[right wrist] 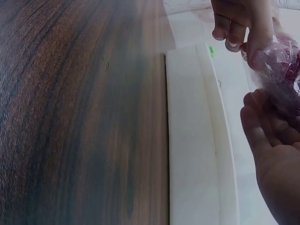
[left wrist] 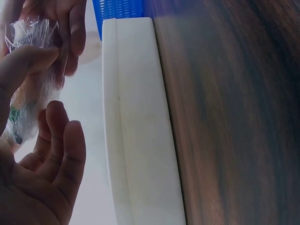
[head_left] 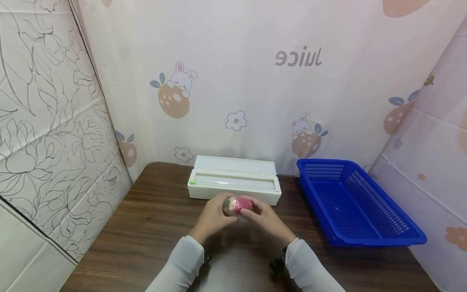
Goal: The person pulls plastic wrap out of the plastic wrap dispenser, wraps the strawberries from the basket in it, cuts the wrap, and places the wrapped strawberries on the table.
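Observation:
A round pink and yellow-green object [head_left: 237, 206], covered in clear cling film, is held between both hands just above the brown table [head_left: 157, 227]. My left hand [head_left: 215, 215] curls its fingers round the object's left side. My right hand [head_left: 263, 217] cups its right side. The left wrist view shows crinkled film [left wrist: 29, 70] over the object, with my left thumb and fingers [left wrist: 56, 140] against it. In the right wrist view the wrapped object [right wrist: 280, 65] sits between my right fingers [right wrist: 262, 131] and the other hand's fingertips [right wrist: 234, 33].
A white cling-film dispenser box [head_left: 233, 182] lies open right behind the hands; it also shows as a box [left wrist: 140, 131] and a box [right wrist: 197, 140] in the wrist views. A blue plastic basket [head_left: 394, 235] sits at the right. Patterned walls close in on three sides.

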Demonstrator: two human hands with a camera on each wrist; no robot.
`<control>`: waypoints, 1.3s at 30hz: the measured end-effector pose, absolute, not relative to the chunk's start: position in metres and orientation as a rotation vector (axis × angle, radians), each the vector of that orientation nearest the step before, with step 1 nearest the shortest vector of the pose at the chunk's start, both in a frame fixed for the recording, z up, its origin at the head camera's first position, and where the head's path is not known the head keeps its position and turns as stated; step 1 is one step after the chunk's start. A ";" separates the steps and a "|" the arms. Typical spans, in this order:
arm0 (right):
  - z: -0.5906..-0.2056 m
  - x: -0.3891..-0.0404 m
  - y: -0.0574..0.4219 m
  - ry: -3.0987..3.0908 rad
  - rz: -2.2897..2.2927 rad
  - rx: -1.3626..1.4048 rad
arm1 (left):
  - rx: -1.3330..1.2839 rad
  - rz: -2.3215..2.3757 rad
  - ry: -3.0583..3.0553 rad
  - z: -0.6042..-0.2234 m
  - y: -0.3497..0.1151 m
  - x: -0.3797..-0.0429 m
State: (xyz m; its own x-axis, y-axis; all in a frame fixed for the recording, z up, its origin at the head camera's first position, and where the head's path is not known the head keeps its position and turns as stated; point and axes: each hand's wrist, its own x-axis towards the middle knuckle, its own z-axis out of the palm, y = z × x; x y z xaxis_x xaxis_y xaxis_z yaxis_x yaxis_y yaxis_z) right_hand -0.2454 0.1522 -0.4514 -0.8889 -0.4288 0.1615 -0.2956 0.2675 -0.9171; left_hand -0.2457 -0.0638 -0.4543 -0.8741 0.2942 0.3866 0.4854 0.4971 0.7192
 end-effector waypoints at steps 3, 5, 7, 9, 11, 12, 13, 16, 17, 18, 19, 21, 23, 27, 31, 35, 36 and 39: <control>-0.451 -0.244 0.150 2.392 -1.681 -0.676 | -0.651 -1.307 -2.552 -0.455 -0.062 -0.245; -0.450 -0.243 0.148 2.407 -1.640 -0.675 | -0.644 -1.293 -2.564 -0.455 -0.061 -0.245; -0.450 -0.243 0.146 2.428 -1.595 -0.687 | -0.637 -1.277 -2.569 -0.455 -0.061 -0.245; -0.452 -0.243 0.145 2.454 -1.553 -0.726 | -0.632 -1.272 -2.571 -0.455 -0.061 -0.245; -0.451 -0.242 0.144 2.489 -1.506 -0.750 | -0.633 -1.273 -2.577 -0.455 -0.061 -0.245; -0.450 -0.242 0.145 2.496 -1.495 -0.766 | -0.639 -1.277 -2.580 -0.455 -0.062 -0.244; -0.450 -0.242 0.145 2.505 -1.481 -0.783 | -0.649 -1.283 -2.585 -0.454 -0.063 -0.244; -0.448 -0.242 0.148 2.525 -1.447 -0.816 | -0.711 -1.308 -2.602 -0.454 -0.067 -0.243; -0.448 -0.242 0.148 2.521 -1.454 -0.831 | -0.746 -1.320 -2.605 -0.454 -0.069 -0.243; -0.448 -0.242 0.149 2.512 -1.461 -0.840 | -0.787 -1.339 -2.606 -0.453 -0.071 -0.243; -0.448 -0.242 0.150 2.514 -1.460 -0.849 | -0.835 -1.365 -2.599 -0.453 -0.074 -0.243; -0.449 -0.241 0.151 2.522 -1.460 -0.867 | -0.927 -1.417 -2.572 -0.453 -0.077 -0.244; -0.449 -0.240 0.152 2.539 -1.456 -0.885 | -1.001 -1.455 -2.538 -0.452 -0.080 -0.246; -0.451 -0.240 0.151 2.655 -1.363 -0.956 | -1.037 -1.448 -2.512 -0.451 -0.082 -0.247; -0.451 -0.240 0.150 2.792 -1.196 -1.020 | -1.018 -1.426 -2.532 -0.453 -0.083 -0.247; -0.447 -0.241 0.151 2.844 -1.066 -1.027 | -1.021 -1.426 -2.523 -0.455 -0.083 -0.247; -0.447 -0.241 0.152 2.849 -1.050 -1.029 | -1.022 -1.426 -2.520 -0.455 -0.083 -0.247; -0.447 -0.242 0.153 2.872 -1.038 -1.051 | -1.020 -1.418 -2.515 -0.455 -0.083 -0.247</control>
State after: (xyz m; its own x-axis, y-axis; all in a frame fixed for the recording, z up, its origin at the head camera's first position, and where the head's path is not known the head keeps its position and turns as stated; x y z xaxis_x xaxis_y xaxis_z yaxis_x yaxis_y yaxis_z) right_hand -0.2416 0.1533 -0.4469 -0.7847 -0.5493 0.2872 -0.6060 0.5824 -0.5418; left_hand -0.2471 -0.0825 -0.4548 -0.7755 0.5094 0.3729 0.5827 0.3503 0.7333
